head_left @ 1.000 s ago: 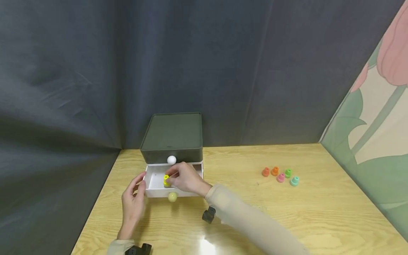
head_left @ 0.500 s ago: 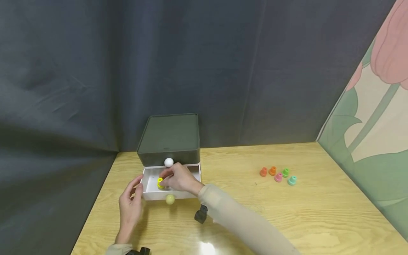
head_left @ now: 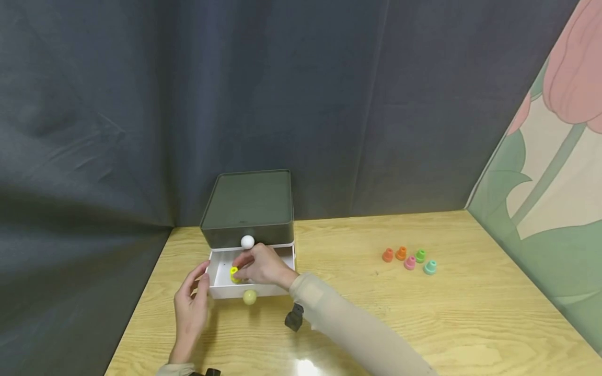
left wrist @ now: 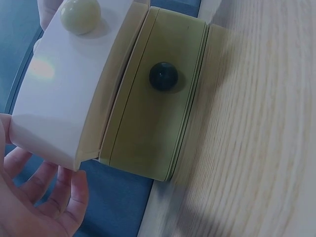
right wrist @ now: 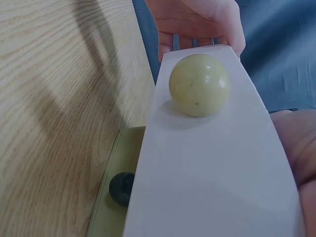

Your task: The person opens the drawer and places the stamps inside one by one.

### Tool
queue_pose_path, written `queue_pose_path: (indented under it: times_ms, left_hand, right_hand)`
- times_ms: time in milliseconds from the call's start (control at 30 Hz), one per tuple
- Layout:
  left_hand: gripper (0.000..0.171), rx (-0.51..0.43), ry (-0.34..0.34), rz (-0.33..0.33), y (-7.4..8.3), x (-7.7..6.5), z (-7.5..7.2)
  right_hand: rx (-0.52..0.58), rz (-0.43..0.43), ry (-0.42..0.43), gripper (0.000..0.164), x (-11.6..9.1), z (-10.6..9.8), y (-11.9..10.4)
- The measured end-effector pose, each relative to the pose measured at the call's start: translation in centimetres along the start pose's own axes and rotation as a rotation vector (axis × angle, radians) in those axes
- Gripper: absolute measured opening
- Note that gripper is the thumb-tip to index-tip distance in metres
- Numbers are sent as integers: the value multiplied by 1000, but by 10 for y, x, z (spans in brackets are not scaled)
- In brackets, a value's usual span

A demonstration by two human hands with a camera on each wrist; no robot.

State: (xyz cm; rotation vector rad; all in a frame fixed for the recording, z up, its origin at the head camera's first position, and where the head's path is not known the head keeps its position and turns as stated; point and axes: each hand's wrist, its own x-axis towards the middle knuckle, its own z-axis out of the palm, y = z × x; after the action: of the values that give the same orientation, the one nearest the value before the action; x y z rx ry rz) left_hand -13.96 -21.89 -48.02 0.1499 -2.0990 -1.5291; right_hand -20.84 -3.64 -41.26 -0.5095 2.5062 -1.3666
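Yellow cone [head_left: 234,276]: a bit more left in the drawer [head_left: 228,293], lower left of the head view.
Right hand [head_left: 264,267]: pinches it; best set upright, gently.
Left hand [head_left: 190,309]: holds drawer's side; should keep it still.

Counter [head_left: 447,313]: was wood-grained, with a glossy near patch. White drawer [right wrist: 212,163]: looked smooth plastic; its yellow knob [right wrist: 200,85] was glossy. Dark cabinet [head_left: 251,198]: looked matt. Far curtain [head_left: 282,104]: looked matt cloth.
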Motion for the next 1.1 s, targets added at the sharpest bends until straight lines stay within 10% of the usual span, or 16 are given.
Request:
queue_pose_path:
  times_ms: [1100]
  left_hand:
    - [31, 17, -21, -7, -3, 1, -1]
  right_hand:
    - [-19, -63, -7, 21, -20, -21, -4]
